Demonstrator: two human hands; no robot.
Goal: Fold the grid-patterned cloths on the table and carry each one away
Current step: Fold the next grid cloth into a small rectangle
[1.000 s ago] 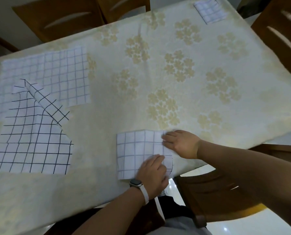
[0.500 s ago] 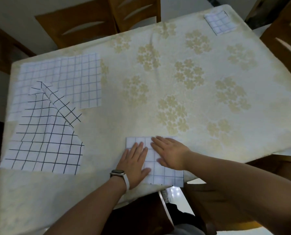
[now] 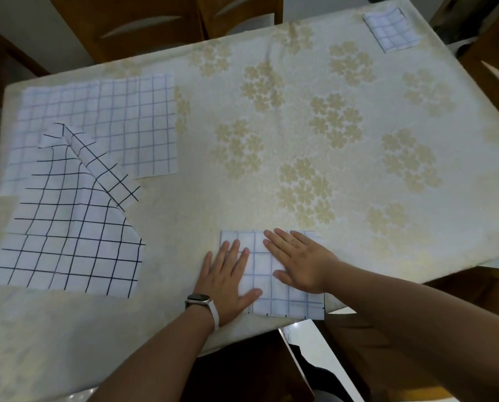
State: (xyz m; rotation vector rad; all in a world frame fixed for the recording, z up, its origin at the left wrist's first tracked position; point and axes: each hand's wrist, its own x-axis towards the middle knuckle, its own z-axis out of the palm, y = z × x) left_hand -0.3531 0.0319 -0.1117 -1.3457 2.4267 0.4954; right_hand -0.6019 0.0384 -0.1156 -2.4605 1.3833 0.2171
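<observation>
A small folded white cloth with a faint blue grid (image 3: 286, 303) lies at the table's near edge. My left hand (image 3: 228, 281) rests flat on its left part, fingers spread, a watch on the wrist. My right hand (image 3: 300, 262) lies flat on its upper right part, fingers pointing left. At the left lies a white cloth with a bold black grid (image 3: 68, 239), one corner flipped over. It overlaps a larger pale blue-grid cloth (image 3: 120, 117) spread flat behind it. Another small folded grid cloth (image 3: 392, 30) sits at the far right corner.
The table (image 3: 344, 181) wears a cream cloth with gold flower prints. Wooden chairs stand behind it (image 3: 143, 24), at the right (image 3: 492, 65) and under the near edge (image 3: 358, 343).
Both hands went from gripping the small cloth's right edge to lying flat on top of it, pressing it down. The camera view shifted slightly.
</observation>
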